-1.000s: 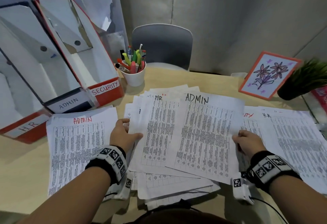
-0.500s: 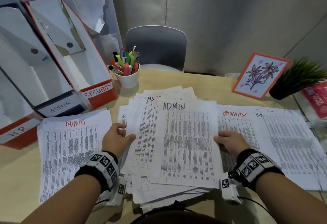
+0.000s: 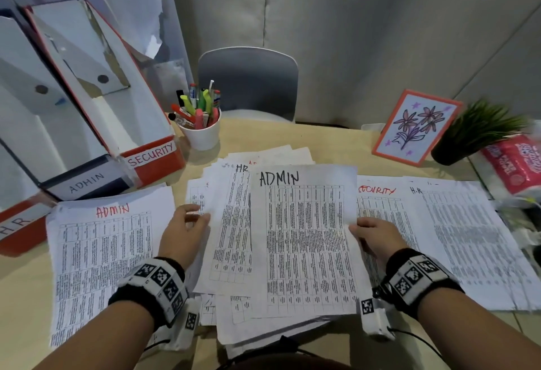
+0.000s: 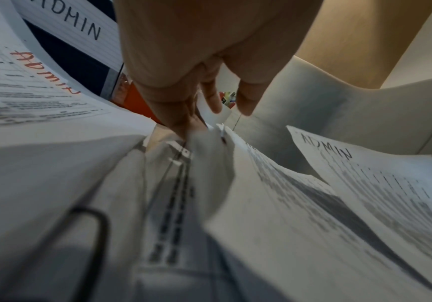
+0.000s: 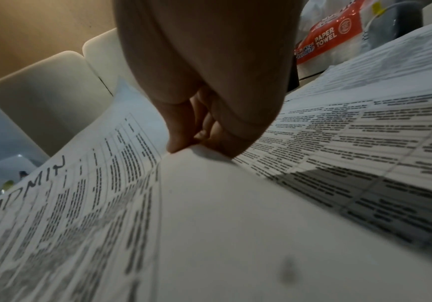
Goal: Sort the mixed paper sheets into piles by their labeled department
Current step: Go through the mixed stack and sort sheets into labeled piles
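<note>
right hand point(image 3: 376, 238) pinches admin sheet point(image 3: 304, 241); left hand point(image 3: 183, 232) grips mixed stack point(image 3: 225, 241); pen cup point(image 3: 202, 132) behind.

Each bare forearm wears a black wristband point(image 3: 152, 284) carrying white squares printed with black coded markers, with a small white camera block point(image 3: 374, 318) and thin black cable beneath.

The sheet headed ADMIN in black point(image 3: 304, 241) now sits further left than a second ago — carried by the right hand point(image 3: 377, 241) pinching its right edge — and the SECURITY pile point(image 3: 380, 208) it covered shows its red heading. The left hand point(image 3: 183, 238) now lifts a mixed-stack sheet's edge.
</note>
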Available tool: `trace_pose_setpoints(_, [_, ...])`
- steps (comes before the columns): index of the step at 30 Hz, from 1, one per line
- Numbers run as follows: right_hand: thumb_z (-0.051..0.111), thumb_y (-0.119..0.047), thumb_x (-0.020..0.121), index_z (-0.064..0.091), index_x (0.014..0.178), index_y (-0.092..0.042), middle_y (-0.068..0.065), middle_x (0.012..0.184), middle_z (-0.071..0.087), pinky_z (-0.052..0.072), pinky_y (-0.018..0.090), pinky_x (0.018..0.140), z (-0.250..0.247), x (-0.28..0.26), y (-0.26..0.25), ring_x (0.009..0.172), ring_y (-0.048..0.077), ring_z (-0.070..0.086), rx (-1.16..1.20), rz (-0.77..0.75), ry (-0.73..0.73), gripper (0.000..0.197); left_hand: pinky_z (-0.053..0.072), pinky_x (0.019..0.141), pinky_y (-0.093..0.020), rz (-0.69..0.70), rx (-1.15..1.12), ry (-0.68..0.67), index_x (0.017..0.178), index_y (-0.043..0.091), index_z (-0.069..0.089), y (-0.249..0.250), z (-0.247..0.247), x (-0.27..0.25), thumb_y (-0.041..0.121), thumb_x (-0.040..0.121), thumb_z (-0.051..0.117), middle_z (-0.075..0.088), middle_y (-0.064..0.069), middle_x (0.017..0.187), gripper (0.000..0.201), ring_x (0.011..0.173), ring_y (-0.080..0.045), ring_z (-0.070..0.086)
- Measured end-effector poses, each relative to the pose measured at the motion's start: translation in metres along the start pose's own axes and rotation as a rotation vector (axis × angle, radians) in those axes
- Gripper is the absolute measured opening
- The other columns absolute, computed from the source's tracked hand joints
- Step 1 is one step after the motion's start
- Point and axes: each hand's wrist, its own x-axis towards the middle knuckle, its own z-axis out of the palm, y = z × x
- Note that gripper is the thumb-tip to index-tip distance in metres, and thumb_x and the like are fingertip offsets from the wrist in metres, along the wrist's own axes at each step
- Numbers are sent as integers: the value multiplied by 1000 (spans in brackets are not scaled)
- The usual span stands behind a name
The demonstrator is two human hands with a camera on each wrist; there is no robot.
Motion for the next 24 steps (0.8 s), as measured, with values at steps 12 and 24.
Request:
trace_pose_setpoints(12, [59, 7, 86, 63, 100, 11, 16, 78, 71, 58, 30, 62, 52, -24, -28, 64, 24, 67, 242, -25, -228, 16, 46, 64, -15, 78, 114, -351, 73, 23, 60, 19, -4, -25, 34, 90, 63, 61, 24, 60, 20, 64, 5, 57])
trace_pose_setpoints(24, [73, -38, 79, 59, 116, -3, 14, 117, 62, 45, 40, 91, 54, -15, -13, 92, 23, 54, -512, -241, -32, 53, 39, 52, -23, -183, 34, 171, 78, 14, 66, -41, -111, -42, 22, 89, 65, 62, 0, 67, 13, 64, -16, 55])
